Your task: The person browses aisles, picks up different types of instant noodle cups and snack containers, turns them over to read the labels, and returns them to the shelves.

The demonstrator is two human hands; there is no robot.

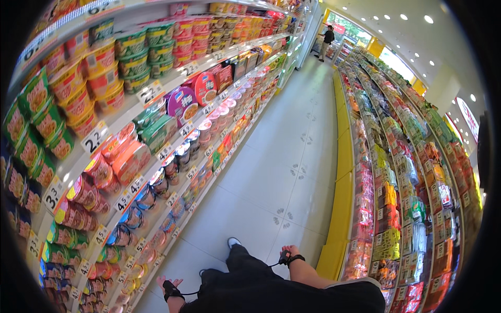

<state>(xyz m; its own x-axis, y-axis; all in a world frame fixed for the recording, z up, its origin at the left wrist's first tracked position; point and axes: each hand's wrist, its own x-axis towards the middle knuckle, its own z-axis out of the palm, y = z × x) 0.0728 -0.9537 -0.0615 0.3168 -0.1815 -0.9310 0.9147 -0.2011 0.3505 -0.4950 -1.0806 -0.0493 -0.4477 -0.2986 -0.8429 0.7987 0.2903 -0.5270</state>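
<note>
Low in the view, my left hand (169, 282) hangs beside the left shelf of instant noodle cups, fingers apart and holding nothing. My right hand (289, 250) is in front of my right hip, over the floor near the yellow shelf base (332, 258); its fingers look curled, and whether they close on anything does not show. A black strap with a small device and a cable is on each wrist. Stacked green noodle bowls (33, 144), red noodle cups (100, 172) and a purple noodle bowl (182, 105) stand on the left shelves above price tags.
Pale floor tiles (254, 187) with printed footprints run along the aisle. On the right, a long rack holds packaged snacks (387, 195) in several rows. A person (327, 42) in a dark top stands at the aisle's far end, near windows.
</note>
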